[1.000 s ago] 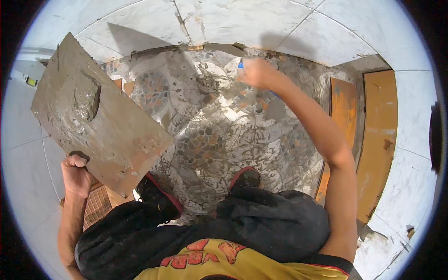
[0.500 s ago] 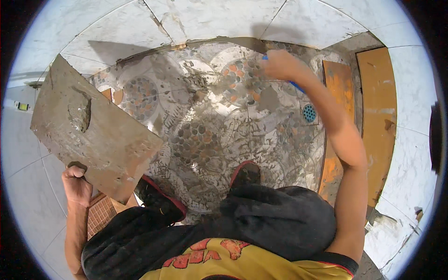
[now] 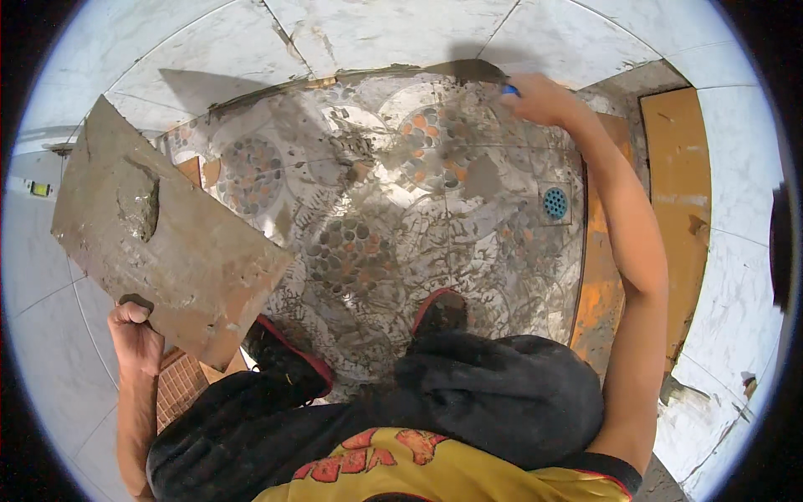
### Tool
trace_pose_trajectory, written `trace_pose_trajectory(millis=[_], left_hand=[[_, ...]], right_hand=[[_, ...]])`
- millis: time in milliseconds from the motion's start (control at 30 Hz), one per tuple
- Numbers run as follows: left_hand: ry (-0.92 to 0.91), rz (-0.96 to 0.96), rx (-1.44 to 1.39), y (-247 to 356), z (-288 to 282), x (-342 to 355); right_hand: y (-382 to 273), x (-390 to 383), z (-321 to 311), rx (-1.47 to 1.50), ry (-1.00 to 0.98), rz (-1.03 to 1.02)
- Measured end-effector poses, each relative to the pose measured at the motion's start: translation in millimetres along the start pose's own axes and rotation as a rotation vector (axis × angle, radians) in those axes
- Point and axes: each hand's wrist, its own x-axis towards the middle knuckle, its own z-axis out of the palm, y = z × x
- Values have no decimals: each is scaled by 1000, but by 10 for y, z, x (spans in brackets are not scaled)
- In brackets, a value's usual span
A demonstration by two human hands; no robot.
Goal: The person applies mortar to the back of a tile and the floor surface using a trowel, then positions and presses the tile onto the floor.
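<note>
My left hand (image 3: 136,339) grips the lower left edge of a flat, mortar-smeared board (image 3: 201,276), which is tilted at the left. A lump of wet grey mortar (image 3: 140,201) lies on the board's upper part. At the far side, my right hand (image 3: 535,99) is closed round the blue handle (image 3: 511,89) of a trowel. Its dark blade (image 3: 478,72) points left, against the joint where the white tiled wall (image 3: 393,33) meets the floor. A smeared strip of grey mortar (image 3: 368,74) runs along that joint.
The pebble-patterned floor (image 3: 351,251) is streaked with mortar. At the right are a round blue drain cover (image 3: 555,202) and two orange-brown boards (image 3: 679,209). My shoes (image 3: 441,311) stand on the floor. Brown ridged tiles (image 3: 180,386) lie by my left leg.
My right hand has moved right and slightly farther away, taking the trowel along the wall joint. My left hand and the board have barely shifted.
</note>
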Motion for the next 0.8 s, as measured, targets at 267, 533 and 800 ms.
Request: trace_pose_trajectory(millis=[267, 533, 800], left_hand=[[23, 29, 31, 39, -219, 29], [-90, -90, -27, 17, 40, -71], [-50, -108, 57, -48, 301, -99]], right_hand=[[-503, -196, -71, -88, 132, -66], [-1003, 210, 56, 43, -27, -3], [-1181, 922, -5, -443, -220, -539]])
